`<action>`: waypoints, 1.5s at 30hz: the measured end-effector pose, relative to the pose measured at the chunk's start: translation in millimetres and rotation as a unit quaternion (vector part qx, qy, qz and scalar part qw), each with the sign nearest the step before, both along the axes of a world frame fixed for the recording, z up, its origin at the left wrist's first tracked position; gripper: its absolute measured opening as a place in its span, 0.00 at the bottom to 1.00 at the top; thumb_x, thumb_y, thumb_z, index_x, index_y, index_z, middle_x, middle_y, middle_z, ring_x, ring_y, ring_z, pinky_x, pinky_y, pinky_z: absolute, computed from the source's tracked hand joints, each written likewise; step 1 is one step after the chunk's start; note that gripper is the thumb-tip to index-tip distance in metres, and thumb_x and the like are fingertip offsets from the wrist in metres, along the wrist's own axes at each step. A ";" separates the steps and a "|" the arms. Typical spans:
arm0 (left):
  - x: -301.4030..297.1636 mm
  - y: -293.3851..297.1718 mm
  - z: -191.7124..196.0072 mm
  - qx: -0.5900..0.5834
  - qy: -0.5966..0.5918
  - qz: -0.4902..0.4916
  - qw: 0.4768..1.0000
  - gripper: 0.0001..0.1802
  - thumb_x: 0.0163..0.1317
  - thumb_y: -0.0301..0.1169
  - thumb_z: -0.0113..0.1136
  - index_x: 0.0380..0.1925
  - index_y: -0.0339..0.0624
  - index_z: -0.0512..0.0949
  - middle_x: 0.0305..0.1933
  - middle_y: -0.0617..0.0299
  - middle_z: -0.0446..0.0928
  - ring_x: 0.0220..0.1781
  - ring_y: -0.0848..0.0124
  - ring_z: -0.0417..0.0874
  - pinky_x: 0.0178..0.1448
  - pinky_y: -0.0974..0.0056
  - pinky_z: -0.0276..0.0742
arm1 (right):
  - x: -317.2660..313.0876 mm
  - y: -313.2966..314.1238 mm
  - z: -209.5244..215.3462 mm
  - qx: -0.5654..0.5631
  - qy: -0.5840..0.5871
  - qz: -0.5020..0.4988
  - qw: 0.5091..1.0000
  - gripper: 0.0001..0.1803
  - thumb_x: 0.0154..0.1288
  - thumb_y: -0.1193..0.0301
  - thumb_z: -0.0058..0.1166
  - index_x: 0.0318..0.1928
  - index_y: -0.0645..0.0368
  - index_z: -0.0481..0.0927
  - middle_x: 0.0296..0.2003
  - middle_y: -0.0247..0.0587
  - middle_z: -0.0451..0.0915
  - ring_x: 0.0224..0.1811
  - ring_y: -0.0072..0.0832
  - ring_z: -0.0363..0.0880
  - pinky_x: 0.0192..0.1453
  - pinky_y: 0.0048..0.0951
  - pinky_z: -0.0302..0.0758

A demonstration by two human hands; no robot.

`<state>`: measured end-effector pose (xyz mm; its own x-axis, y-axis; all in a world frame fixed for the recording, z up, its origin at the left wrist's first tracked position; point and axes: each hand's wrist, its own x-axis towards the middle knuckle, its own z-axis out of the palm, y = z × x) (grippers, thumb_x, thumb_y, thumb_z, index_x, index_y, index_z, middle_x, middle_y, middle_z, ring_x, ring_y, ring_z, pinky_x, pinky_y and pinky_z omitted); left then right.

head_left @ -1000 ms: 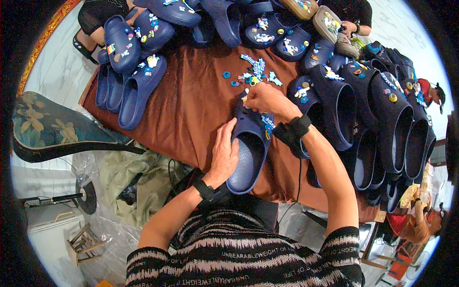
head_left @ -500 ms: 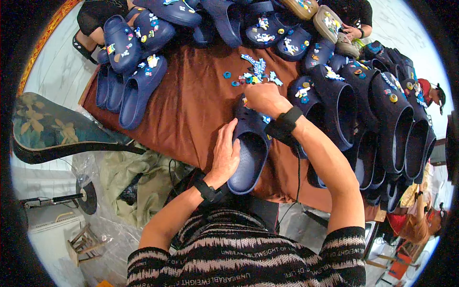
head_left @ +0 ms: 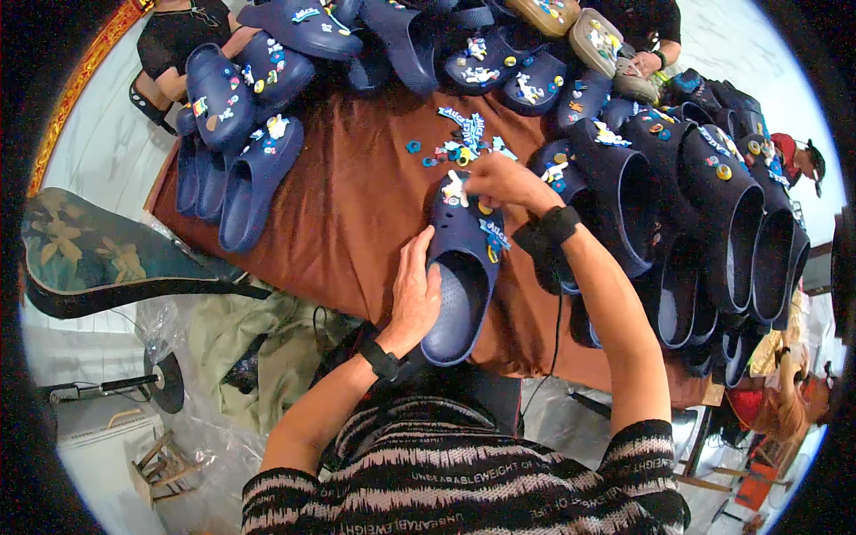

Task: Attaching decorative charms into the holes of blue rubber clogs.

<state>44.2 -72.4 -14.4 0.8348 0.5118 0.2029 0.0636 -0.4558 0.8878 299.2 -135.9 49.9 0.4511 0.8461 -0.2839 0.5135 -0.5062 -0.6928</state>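
Note:
A navy blue clog (head_left: 464,299) lies on the brown cloth in front of me, toe pointing away and heel near my body. My left hand (head_left: 415,290) grips its left side, fingers along the outer edge and thumb by the opening. Over the toe, my right hand (head_left: 504,183) is closed, its fingertips touching or right beside a white figure charm (head_left: 454,189); what they pinch is hidden. A blue-and-white lettered charm (head_left: 493,234) and small yellow ones sit on the clog's right side. Beyond the toe lies a pile of loose charms (head_left: 464,147).
Decorated navy clogs (head_left: 615,192) crowd the right side, with more (head_left: 259,183) at the far left and back. Tan clogs (head_left: 597,43) lie near another person's hand (head_left: 646,62). The brown cloth (head_left: 339,205) covers the table. A patterned padded chair part (head_left: 116,254) stands at left.
My right hand has shifted slightly right and back from the toe, uncovering the white charm and the lettered charm. My left hand keeps its place on the clog. The view has tilted slightly.

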 end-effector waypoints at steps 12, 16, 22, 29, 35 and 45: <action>0.6 0.5 1.2 0.008 -0.007 0.006 1.000 0.30 0.67 0.21 0.48 0.70 0.40 0.61 0.69 0.44 0.65 0.72 0.47 0.65 0.76 0.52 0.60 | 61.1 -1.8 -54.1 0.081 -0.248 -0.146 0.954 0.14 0.61 0.75 0.56 0.47 0.64 0.83 0.39 0.62 0.84 0.44 0.53 0.85 0.50 0.45 0.79; -1.3 1.0 -2.0 0.014 -0.009 0.011 1.000 0.31 0.66 0.21 0.49 0.70 0.40 0.61 0.69 0.43 0.65 0.71 0.45 0.66 0.74 0.49 0.62 | 54.3 18.5 -60.7 0.080 -0.236 -0.162 0.955 0.18 0.61 0.75 0.55 0.52 0.62 0.83 0.41 0.62 0.84 0.48 0.55 0.83 0.53 0.48 0.78; -1.2 1.1 -0.6 0.004 -0.007 0.009 1.000 0.30 0.66 0.21 0.50 0.69 0.40 0.62 0.68 0.43 0.65 0.71 0.45 0.65 0.75 0.49 0.61 | 55.4 20.8 -61.3 0.031 -0.304 -0.096 0.947 0.18 0.60 0.69 0.60 0.52 0.58 0.81 0.45 0.59 0.83 0.51 0.55 0.81 0.54 0.51 0.76; 0.2 1.6 -0.8 0.011 -0.019 0.009 1.000 0.30 0.65 0.20 0.50 0.69 0.39 0.62 0.68 0.43 0.65 0.71 0.45 0.66 0.75 0.49 0.62 | 52.3 23.6 -61.5 0.014 -0.287 -0.125 0.950 0.18 0.61 0.66 0.63 0.51 0.53 0.83 0.47 0.53 0.84 0.51 0.50 0.83 0.55 0.49 0.79; 1.0 -0.2 -1.0 0.010 -0.020 0.008 1.000 0.31 0.65 0.19 0.50 0.69 0.39 0.62 0.68 0.43 0.66 0.71 0.46 0.66 0.75 0.50 0.62 | 57.6 14.1 -70.7 0.060 -0.222 -0.120 0.966 0.17 0.62 0.67 0.60 0.52 0.52 0.83 0.47 0.52 0.85 0.51 0.50 0.83 0.55 0.48 0.78; 0.5 0.5 -1.5 0.013 -0.019 0.009 1.000 0.31 0.65 0.18 0.50 0.70 0.39 0.61 0.68 0.43 0.65 0.71 0.45 0.66 0.74 0.50 0.62 | 41.0 12.9 -52.9 0.048 -0.302 -0.135 0.943 0.14 0.61 0.72 0.55 0.48 0.53 0.84 0.46 0.52 0.85 0.51 0.50 0.83 0.55 0.49 0.78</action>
<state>44.7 -71.9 -15.9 0.8173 0.5204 0.2474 0.0389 -0.4782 0.8774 340.2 -123.0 -3.1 0.7089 0.6856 0.1655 0.6898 -0.6251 -0.3653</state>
